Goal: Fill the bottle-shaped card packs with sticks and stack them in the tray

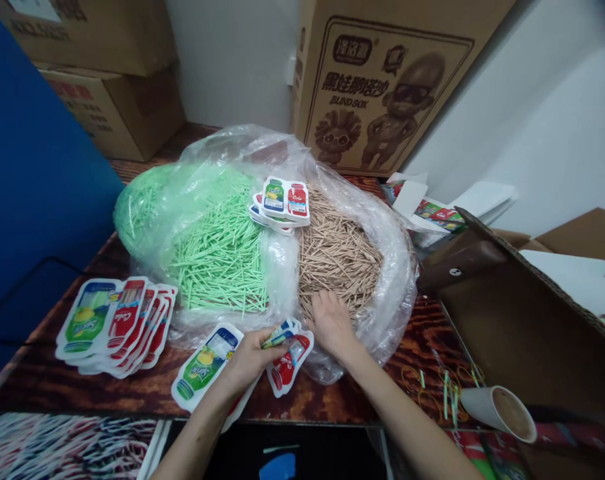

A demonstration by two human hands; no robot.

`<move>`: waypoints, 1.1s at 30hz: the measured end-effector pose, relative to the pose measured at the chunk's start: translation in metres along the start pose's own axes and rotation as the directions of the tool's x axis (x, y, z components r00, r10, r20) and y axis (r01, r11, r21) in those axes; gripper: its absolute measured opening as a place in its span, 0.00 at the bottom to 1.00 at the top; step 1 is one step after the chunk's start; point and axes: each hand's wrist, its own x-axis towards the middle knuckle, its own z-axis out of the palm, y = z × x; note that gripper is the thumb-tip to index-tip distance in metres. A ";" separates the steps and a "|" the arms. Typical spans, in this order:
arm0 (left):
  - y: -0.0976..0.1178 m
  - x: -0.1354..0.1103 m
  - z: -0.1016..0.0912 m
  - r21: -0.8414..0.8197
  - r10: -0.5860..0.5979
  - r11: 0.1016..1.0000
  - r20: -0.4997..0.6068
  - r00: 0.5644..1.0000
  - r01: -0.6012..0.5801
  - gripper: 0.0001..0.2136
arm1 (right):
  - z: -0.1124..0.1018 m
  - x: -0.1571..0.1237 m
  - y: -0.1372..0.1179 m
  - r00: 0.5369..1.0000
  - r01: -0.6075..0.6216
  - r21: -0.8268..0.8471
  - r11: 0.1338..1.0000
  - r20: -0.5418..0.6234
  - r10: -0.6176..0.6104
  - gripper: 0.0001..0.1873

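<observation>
My left hand (250,360) is closed on a small bottle-printed packet (288,357) at the near edge of the wooden table. A larger green-and-white packet (205,365) lies just under that hand. My right hand (331,322) rests fingers down in the pile of tan sticks (335,257) inside a clear plastic bag (397,267); its fingertips are buried, so what it grips is hidden. Beside the tan pile lies a heap of green sticks (217,250) in another clear bag. A small stack of packets (281,202) sits on top between the two piles.
A fanned stack of printed packets (115,323) lies at the left. Cardboard boxes (382,80) stand behind. An open brown box (527,313) is on the right, with a tipped paper cup (500,412) and loose rubber bands (432,387) near it. A blue panel (27,187) is at far left.
</observation>
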 end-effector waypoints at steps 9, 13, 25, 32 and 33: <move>-0.001 0.000 -0.002 -0.025 0.006 1.000 0.023 1.000 -0.005 0.05 | 0.010 0.017 -0.007 0.999 0.009 -0.044 0.999 0.052 -0.007 0.11; -0.005 0.002 -0.002 -0.044 -0.008 0.999 0.009 1.000 0.008 0.07 | 0.006 0.018 0.006 0.995 0.044 0.068 0.997 0.088 -0.050 0.09; -0.004 0.000 -0.004 -0.054 -0.063 0.997 0.005 0.998 0.064 0.10 | -0.008 0.042 0.078 0.994 -0.105 0.796 0.596 0.067 0.087 0.11; 0.022 -0.006 0.002 -0.141 0.018 0.990 -0.043 0.999 -0.024 0.08 | -0.015 0.042 0.082 0.973 -0.221 0.973 -0.066 0.225 0.055 0.17; 0.027 -0.003 0.003 -0.184 0.030 0.982 -0.050 0.998 -0.038 0.09 | -0.017 0.039 0.081 0.968 -0.246 0.958 -0.149 0.250 0.008 0.17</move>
